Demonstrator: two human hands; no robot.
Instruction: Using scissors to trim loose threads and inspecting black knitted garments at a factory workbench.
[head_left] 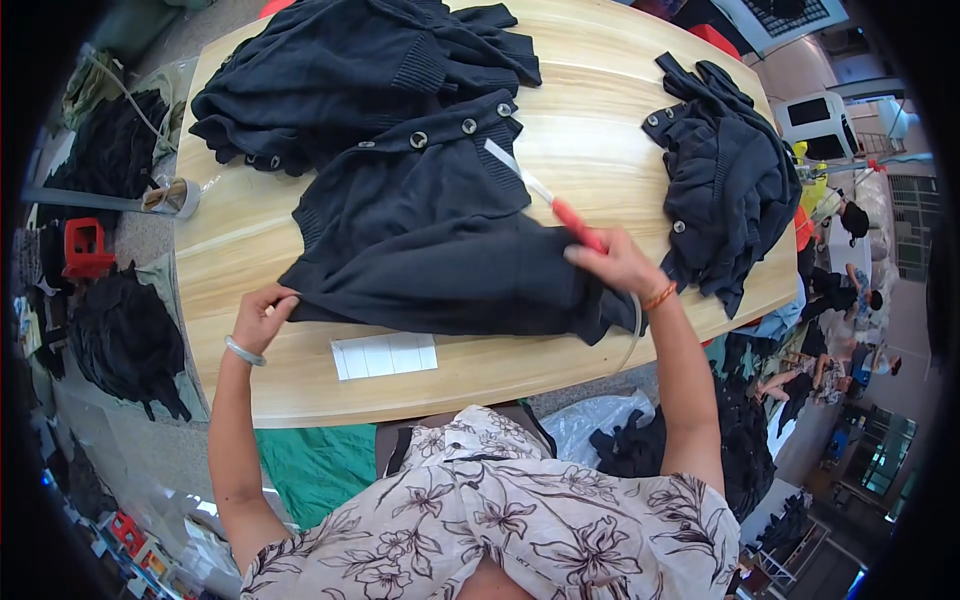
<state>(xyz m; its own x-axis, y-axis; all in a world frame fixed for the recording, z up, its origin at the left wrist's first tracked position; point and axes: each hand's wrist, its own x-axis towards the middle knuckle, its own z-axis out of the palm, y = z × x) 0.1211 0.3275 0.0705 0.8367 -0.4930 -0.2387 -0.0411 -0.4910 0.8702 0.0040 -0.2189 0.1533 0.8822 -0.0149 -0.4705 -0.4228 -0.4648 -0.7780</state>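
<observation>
A black knitted cardigan with large buttons lies spread on the wooden table in front of me. My left hand pinches its near left corner between thumb and fingers. In my right hand is a red-handled tool with a long pale blade, held over the right part of the cardigan. Motion blurs the blade, so its exact kind is unclear. A thin pale cord hangs by my right wrist past the table's edge.
More black cardigans are heaped at the table's far left, and another bunched one lies at the right. A white paper lies near the front edge. Red stools and dark garment piles stand left of the table.
</observation>
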